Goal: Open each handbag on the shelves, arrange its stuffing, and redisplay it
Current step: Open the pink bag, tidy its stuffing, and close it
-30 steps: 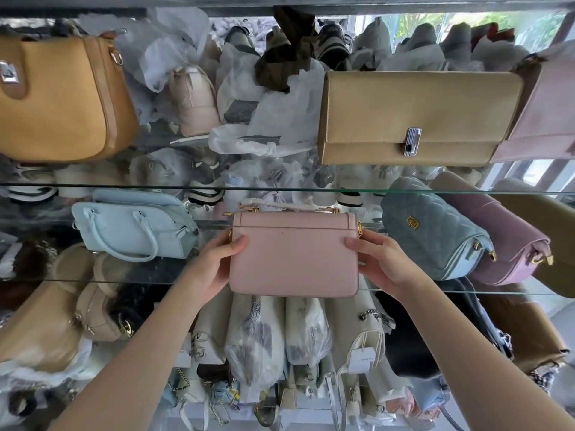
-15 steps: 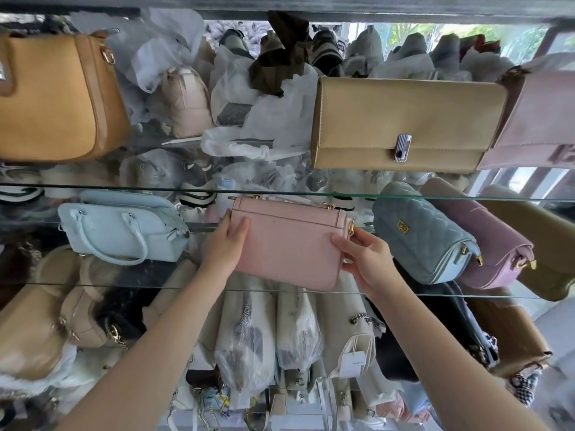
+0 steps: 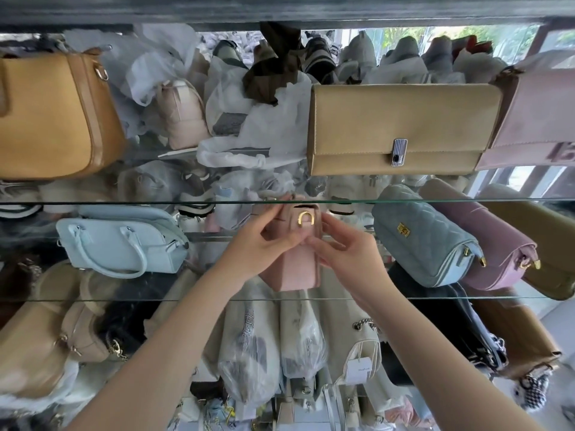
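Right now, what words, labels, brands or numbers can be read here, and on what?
No text is readable.
The hang tag on the cream bag: one printed line, too small to read.
The top-right pink bag: raised marks, too blurred to read.
The held bag: gold U-shaped clasp, no lettering.

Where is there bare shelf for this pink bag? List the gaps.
Middle glass shelf: bare only between the light blue handbag and the quilted bag, where the left hand and right hand hold the pink bag. Rightward, the mauve bag presses close. The upper shelf is crammed centrally with white wrapping.
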